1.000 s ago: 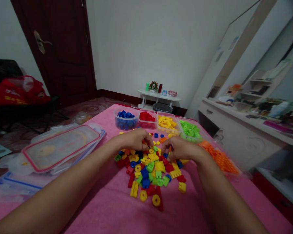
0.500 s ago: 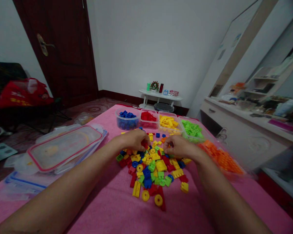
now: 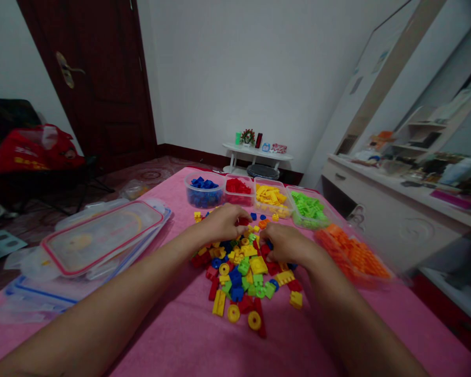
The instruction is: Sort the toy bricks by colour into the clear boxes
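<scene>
A heap of mixed toy building bricks (image 3: pixel 258 265) in red, yellow, blue and green lies on the pink cloth (image 3: pixel 172 324). Over its far left side, my left hand (image 3: pixel 225 222) has its fingers and thumb closed around a red brick (image 3: pixel 243 222), mostly covered by the fingers. On the right side of the heap, my right hand (image 3: pixel 284 242) is curled down, with a blue brick (image 3: pixel 269 244) showing between its fingers and thumb. Yellow wheel-like pieces (image 3: pixel 254 320) lie at the near edge.
Along the far edge stand clear tubs of blue bricks (image 3: pixel 204 193), red bricks (image 3: pixel 238 188), yellow bricks (image 3: pixel 272 198) and green bricks (image 3: pixel 308 207). An orange-brick tub (image 3: pixel 353 256) sits at the right. Stacked container lids (image 3: pixel 102 238) lie at the left.
My left hand has shifted slightly right and away, with the red brick between its fingers. My right hand has moved a little nearer, and a blue brick shows at its fingers.
</scene>
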`<state>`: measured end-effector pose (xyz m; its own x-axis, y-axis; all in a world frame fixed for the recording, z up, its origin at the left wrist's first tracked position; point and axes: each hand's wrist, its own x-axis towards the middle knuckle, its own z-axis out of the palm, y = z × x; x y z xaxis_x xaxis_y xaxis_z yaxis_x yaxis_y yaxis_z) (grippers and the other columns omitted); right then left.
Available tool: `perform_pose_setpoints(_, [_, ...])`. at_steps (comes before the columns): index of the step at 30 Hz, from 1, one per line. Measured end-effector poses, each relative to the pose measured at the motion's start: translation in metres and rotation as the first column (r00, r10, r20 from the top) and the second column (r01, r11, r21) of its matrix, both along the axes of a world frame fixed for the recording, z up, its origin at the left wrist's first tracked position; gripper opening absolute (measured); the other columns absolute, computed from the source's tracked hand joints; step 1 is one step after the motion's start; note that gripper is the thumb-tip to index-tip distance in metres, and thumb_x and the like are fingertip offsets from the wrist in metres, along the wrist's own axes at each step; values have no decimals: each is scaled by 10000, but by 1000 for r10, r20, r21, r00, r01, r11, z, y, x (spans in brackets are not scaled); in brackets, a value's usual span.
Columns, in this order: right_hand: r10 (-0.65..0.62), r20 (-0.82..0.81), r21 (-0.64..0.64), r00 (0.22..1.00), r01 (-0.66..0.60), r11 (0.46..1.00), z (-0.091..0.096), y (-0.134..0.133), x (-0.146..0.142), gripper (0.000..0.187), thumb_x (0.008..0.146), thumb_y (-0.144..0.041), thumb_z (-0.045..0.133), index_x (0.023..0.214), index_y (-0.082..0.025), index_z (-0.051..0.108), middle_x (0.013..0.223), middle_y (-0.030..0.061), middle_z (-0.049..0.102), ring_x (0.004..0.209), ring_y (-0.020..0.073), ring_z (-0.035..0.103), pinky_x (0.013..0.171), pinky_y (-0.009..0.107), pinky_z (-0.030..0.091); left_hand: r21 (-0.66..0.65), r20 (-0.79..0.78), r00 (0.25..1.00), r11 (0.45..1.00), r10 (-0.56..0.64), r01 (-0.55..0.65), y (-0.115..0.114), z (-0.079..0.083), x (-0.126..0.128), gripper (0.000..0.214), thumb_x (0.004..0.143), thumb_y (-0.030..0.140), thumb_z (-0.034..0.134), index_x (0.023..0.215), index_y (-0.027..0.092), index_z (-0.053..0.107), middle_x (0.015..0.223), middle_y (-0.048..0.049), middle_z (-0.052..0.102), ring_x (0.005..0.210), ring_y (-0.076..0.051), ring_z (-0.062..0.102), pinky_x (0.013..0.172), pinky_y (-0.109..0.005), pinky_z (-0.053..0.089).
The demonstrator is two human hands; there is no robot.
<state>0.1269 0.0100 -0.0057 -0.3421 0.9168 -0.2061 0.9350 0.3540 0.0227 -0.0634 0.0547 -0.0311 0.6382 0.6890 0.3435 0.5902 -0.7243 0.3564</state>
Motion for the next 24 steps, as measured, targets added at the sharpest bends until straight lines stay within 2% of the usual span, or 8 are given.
perform_pose_setpoints(3, [-14, -104, 65, 994, 21, 998, -2, 8, 8, 347, 556, -210, 723, 898, -206, 665, 915, 41, 657, 814, 192, 583, 619, 246, 371, -71, 120, 992, 997, 28, -20, -7, -5, 12, 322, 713, 229, 578, 1009, 167, 689, 915, -77, 690, 834, -206, 608, 769, -296, 457])
perform_pose_setpoints(6, [2, -334, 175, 943, 60, 983, 1, 13, 8, 281, 612, -232, 696, 890, -194, 674, 818, 27, 654, 709, 149, 565, 595, 237, 374, -460, 419, 881, 888, 220, -3, -13, -3, 22, 355, 739, 221, 558, 1079, 153, 635, 900, -80, 665, 752, -179, 615, 712, -303, 499])
perform_pose_setpoints(8, [50, -524, 249, 850, 97, 964, 5, 14, 2, 288, 649, -232, 672, 933, -183, 667, 791, 21, 649, 656, 124, 546, 590, 231, 388, -732, 572, 715, 643, 401, 226, -15, 0, 24, 365, 787, 275, 532, 1130, 157, 569, 886, -74, 643, 687, -150, 617, 661, -298, 526])
perform_pose_setpoints(11, [131, -709, 337, 693, 169, 926, 9, 14, -7, 398, 658, -279, 679, 1035, -162, 627, 848, 32, 652, 622, 111, 538, 583, 233, 414, -776, 594, 549, 237, 589, 585, -12, 3, 21, 354, 824, 395, 508, 1056, 129, 540, 793, -75, 618, 640, -142, 625, 578, -253, 534])
perform_pose_setpoints(13, [143, -731, 364, 667, 204, 909, 9, 14, -8, 313, 696, -309, 645, 968, -153, 635, 831, 37, 655, 624, 113, 548, 574, 228, 413, -732, 567, 513, 109, 645, 672, -7, 2, 16, 334, 847, 407, 478, 977, 107, 547, 744, -88, 611, 595, -132, 618, 477, -185, 492])
perform_pose_setpoints(18, [-96, -352, 211, 931, 179, 961, -6, 12, -9, 154, 717, -300, 580, 653, -174, 640, 656, 36, 640, 592, 136, 558, 524, 232, 345, -735, 529, 475, 100, 703, 670, 2, -1, 9, 248, 889, 296, 409, 911, 111, 573, 661, -58, 595, 457, -80, 543, 332, -111, 363])
perform_pose_setpoints(21, [-192, -118, 139, 974, 208, 968, -17, 8, -16, 170, 683, -340, 600, 638, -183, 646, 659, 56, 647, 602, 162, 570, 504, 245, 318, -783, 504, 484, 141, 716, 606, 1, 1, 10, 200, 871, 252, 443, 873, 113, 587, 601, -29, 570, 423, -70, 521, 311, -103, 341])
perform_pose_setpoints(24, [-215, -98, 128, 972, 226, 966, -17, 8, -17, 123, 661, -287, 590, 630, -182, 646, 634, 53, 638, 578, 156, 562, 484, 241, 299, -807, 494, 486, 171, 721, 566, 0, 2, 12, 164, 856, 237, 473, 858, 122, 590, 639, -28, 590, 448, -74, 547, 324, -108, 372])
